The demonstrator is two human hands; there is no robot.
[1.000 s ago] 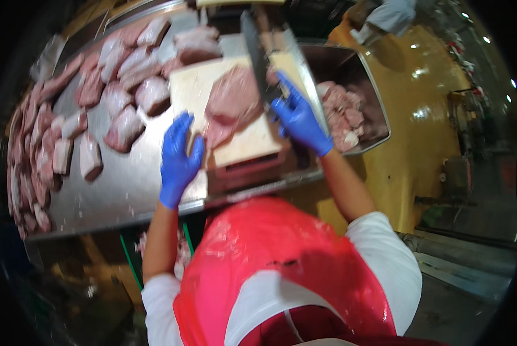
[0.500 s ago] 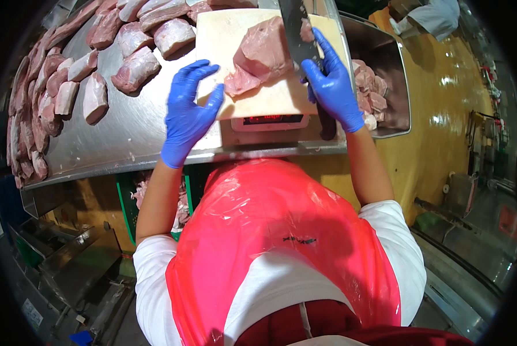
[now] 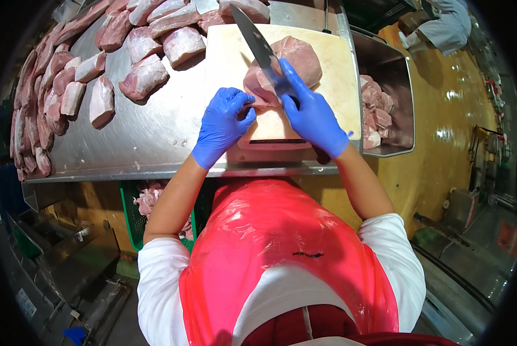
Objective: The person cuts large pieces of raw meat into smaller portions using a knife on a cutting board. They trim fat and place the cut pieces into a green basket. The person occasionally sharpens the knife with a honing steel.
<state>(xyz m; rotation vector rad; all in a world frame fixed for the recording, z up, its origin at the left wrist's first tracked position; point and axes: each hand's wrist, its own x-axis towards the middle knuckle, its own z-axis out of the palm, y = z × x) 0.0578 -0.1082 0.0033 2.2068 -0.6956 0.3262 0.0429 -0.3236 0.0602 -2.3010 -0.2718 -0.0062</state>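
Observation:
A large pale pink piece of meat (image 3: 300, 60) lies on the white cutting board (image 3: 340, 75). My right hand (image 3: 315, 115), in a blue glove, grips a knife (image 3: 257, 45) by its handle, the index finger stretched along the blade. The wide blade slants up to the left across the meat. At the meat's near left edge, my left hand (image 3: 224, 124), also blue-gloved, is closed with fingertips pinching a flap of it. Where the cutting edge meets the meat is partly hidden by the blade.
Several meat chunks (image 3: 144, 77) cover the left of the steel table (image 3: 154, 135). Right of the board stands a metal tub (image 3: 405, 104) with cut pieces. A scale display (image 3: 277, 142) sits before the board, a green crate (image 3: 132, 222) below the table. Another person (image 3: 443, 26) is far right.
My left hand has gone from open beside the meat to pinching its edge. The knife has swung from the meat's right side to across it, tilting left.

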